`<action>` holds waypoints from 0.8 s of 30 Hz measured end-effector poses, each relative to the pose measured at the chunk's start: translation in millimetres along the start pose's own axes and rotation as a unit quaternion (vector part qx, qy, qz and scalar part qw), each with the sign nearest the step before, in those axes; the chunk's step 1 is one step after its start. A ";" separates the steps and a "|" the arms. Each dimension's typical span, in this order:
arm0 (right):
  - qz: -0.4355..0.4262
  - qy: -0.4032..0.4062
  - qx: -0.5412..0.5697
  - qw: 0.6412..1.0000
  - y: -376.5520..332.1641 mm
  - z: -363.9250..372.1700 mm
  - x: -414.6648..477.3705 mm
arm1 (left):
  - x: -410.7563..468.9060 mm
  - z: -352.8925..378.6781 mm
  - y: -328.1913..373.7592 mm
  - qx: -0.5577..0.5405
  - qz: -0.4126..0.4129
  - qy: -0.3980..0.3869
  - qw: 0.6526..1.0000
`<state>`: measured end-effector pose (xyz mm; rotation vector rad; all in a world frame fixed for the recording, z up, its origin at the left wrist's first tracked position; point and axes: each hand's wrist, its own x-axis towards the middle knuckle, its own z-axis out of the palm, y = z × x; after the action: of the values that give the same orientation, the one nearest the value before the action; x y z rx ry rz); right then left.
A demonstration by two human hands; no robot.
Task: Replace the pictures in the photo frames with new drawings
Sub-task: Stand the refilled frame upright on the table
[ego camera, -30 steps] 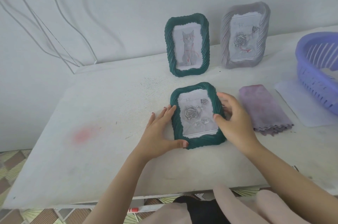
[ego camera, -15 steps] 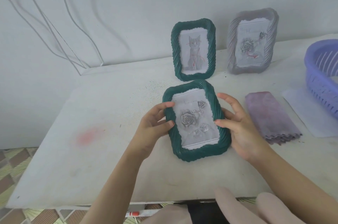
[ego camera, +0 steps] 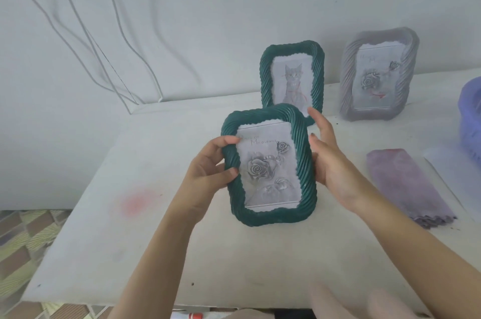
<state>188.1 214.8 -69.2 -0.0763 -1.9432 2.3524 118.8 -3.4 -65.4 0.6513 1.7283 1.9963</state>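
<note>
A dark green frame [ego camera: 302, 154] with a twisted-rope rim and a grey rose drawing is raised off the white table [ego camera: 156, 227], its face toward me. My left hand [ego camera: 208, 170] grips its left edge, thumb and a fingertip curled over the rim. My right hand [ego camera: 329, 162] holds the right edge from behind, fingers fairly straight. Behind it a second green frame [ego camera: 266, 76] with a cat drawing stands upright against the wall. A grey frame [ego camera: 348, 79] with a rose drawing stands to its right.
A folded purple cloth [ego camera: 406, 186] lies to the right of my hands. A blue plastic basket [ego camera: 471, 121] sits at the right edge on a white sheet [ego camera: 453, 178]. Cables [ego camera: 104, 53] hang down the wall at the left. A red smudge [ego camera: 135, 201] marks the tabletop.
The green rose frame lay flat on the table a second ago; both hands have lifted it and tipped it up toward me. My view has shifted upward.
</note>
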 end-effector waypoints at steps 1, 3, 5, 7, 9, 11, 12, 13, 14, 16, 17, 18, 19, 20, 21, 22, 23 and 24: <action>-0.004 -0.016 0.004 1.000 -1.6 3.1 3.5 | 1.1 -3.0 3.3 -0.001 0.005 -0.001 1.000; -0.019 -0.042 0.012 0.999 -4.1 8.3 11.0 | 3.7 -11.2 9.8 -0.005 0.013 -0.002 1.000; -0.035 -0.065 0.020 0.997 -7.4 13.7 19.3 | 6.9 -20.9 15.6 0.000 0.019 -0.002 1.000; -0.051 -0.076 0.029 0.995 -11.4 20.0 29.1 | 10.9 -29.6 20.6 0.013 0.025 -0.003 1.000; -0.068 -0.084 0.021 0.994 -14.9 26.0 39.7 | 15.7 -37.3 26.0 0.031 0.025 0.001 0.999; -0.072 -0.089 0.013 0.993 -18.1 32.1 51.5 | 21.7 -45.3 31.2 0.052 0.025 0.008 0.998; -0.073 -0.090 0.012 0.993 -19.2 34.4 58.4 | 25.4 -49.6 33.9 0.064 0.024 0.012 0.998; -0.074 -0.092 0.010 0.993 -21.0 37.1 65.0 | 29.6 -54.2 36.5 0.078 0.022 0.016 0.997; -0.076 -0.095 0.005 0.993 -22.3 39.5 72.4 | 34.6 -58.7 39.1 0.093 0.021 0.021 0.995; -0.086 -0.106 -0.013 0.991 -25.0 45.1 88.7 | 46.1 -68.5 43.9 0.124 0.023 0.035 0.991; -0.092 -0.108 -0.024 0.990 -25.5 47.9 97.5 | 52.3 -73.0 46.0 0.137 0.027 0.044 0.989; -0.099 -0.106 -0.034 0.989 -26.0 50.6 106.5 | 58.8 -77.0 48.2 0.146 0.030 0.052 0.988; -0.105 -0.103 -0.042 0.988 -26.2 53.0 115.5 | 65.2 -80.8 50.3 0.153 0.032 0.059 0.986; -0.110 -0.098 -0.048 0.988 -25.9 55.5 124.6 | 71.9 -84.1 51.8 0.160 0.036 0.066 0.984; -0.113 -0.095 -0.050 0.988 -25.4 57.3 133.6 | 78.3 -87.2 53.0 0.170 0.040 0.073 0.982; -0.118 -0.092 -0.052 0.987 -24.1 58.9 142.6 | 84.7 -90.3 53.7 0.181 0.043 0.078 0.979; -0.124 -0.090 -0.053 0.987 -22.9 60.5 150.9 | 90.9 -93.6 53.9 0.190 0.046 0.083 0.977; -0.129 -0.087 -0.055 0.986 -21.6 61.9 158.7 | 96.9 -97.0 53.5 0.197 0.048 0.088 0.975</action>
<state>25.2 174.3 -33.3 0.3627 -2.0163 2.1467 -17.3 -30.6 -16.5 0.7116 2.2707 1.8314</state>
